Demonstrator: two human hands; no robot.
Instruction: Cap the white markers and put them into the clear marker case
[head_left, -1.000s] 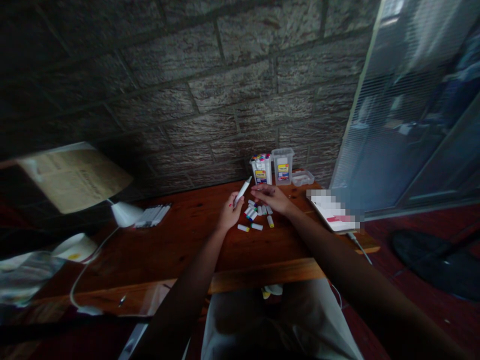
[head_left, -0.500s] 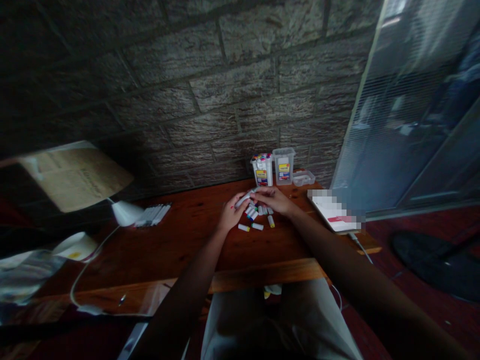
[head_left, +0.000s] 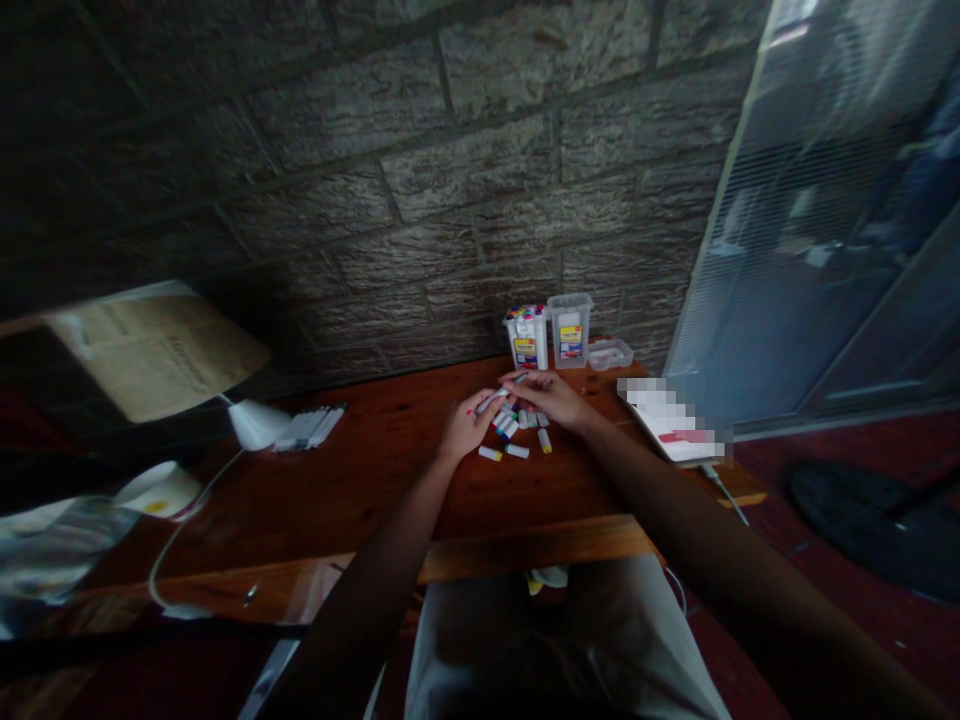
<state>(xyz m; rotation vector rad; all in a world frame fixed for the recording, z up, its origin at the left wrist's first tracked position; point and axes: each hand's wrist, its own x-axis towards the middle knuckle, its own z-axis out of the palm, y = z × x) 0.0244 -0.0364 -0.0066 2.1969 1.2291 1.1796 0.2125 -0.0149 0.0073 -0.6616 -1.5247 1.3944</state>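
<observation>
Over the wooden table, my left hand [head_left: 465, 430] is closed around a white marker [head_left: 493, 401], which lies at a slant across the fingers. My right hand [head_left: 556, 400] pinches the marker's upper right end, its fingers meeting those of the left. Which part of that end is a cap I cannot make out. Just below the hands lie several short white marker caps [head_left: 517, 452] with yellow, green and blue ends. Some are partly covered by my fingers. One yellow-ended cap [head_left: 544, 441] rests under my right wrist.
By the wall stand a clear box of markers [head_left: 527, 345], a second clear box [head_left: 571, 335] and a clear lid [head_left: 610, 353]. Several white markers [head_left: 311, 428] lie left, beside a lamp [head_left: 259, 425]. A paper cup [head_left: 159, 490] is farther left; a white device [head_left: 667, 420] lies right.
Both hands stay together on the marker, with only a slight shift of the fingers around it. The whole view has moved a little; the caps and boxes keep their places.
</observation>
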